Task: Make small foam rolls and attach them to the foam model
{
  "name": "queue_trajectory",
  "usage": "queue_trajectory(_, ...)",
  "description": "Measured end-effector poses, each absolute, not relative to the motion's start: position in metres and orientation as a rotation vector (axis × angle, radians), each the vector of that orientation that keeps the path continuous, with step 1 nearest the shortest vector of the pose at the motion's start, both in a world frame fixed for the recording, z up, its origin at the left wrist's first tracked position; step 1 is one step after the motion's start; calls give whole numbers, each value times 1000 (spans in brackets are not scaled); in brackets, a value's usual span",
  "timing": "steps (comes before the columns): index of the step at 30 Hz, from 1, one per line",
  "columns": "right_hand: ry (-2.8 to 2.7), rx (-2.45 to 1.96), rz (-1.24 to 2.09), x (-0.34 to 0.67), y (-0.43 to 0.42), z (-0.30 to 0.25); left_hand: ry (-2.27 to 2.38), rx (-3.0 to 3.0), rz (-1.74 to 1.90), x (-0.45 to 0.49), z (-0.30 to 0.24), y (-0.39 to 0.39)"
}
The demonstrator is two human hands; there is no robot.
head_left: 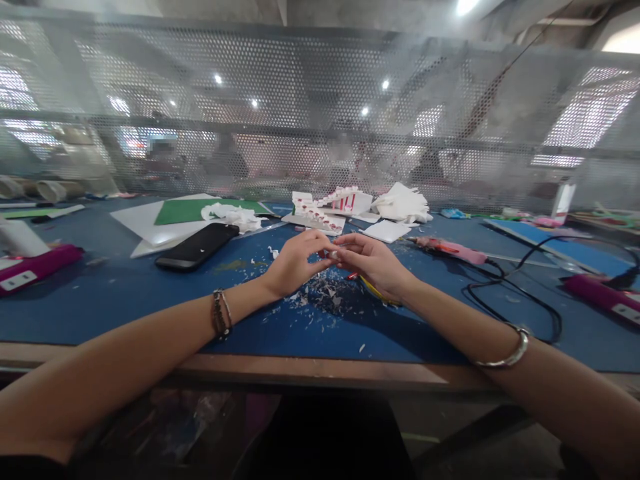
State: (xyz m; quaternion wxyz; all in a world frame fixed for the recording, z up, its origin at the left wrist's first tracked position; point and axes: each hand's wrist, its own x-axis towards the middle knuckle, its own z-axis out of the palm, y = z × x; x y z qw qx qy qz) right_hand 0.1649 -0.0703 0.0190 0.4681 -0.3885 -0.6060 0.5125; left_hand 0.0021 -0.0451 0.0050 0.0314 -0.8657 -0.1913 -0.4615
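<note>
My left hand (295, 261) and my right hand (373, 261) meet above the blue mat (125, 300) at the table's middle. Both pinch a tiny white and red piece (333, 254) between their fingertips. Under the right hand a thin yellow and red tool (373, 290) pokes out; I cannot tell whether the hand holds it. White scraps (325, 297) lie scattered on the mat below the hands. A dark bracelet is on my left wrist, a silver bangle on my right.
A black phone (197, 245) lies left of the hands. Behind are white and green sheets (185, 213), a small white and red foam model (327, 207), white foam pieces (400, 207), a pink glue gun (450, 250) with black cable (515, 293), and pink tools at both edges. A perforated screen stands at the back.
</note>
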Motion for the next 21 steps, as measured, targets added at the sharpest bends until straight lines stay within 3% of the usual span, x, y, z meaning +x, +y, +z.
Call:
queue_trajectory(8,-1442,-875,1350,164,-74,24,-559,-2759,-1561,0,6,-42)
queue_trajectory(21,-1645,-963,1148,166,-71,19,-502,-2719,-1393,-1,6,-43)
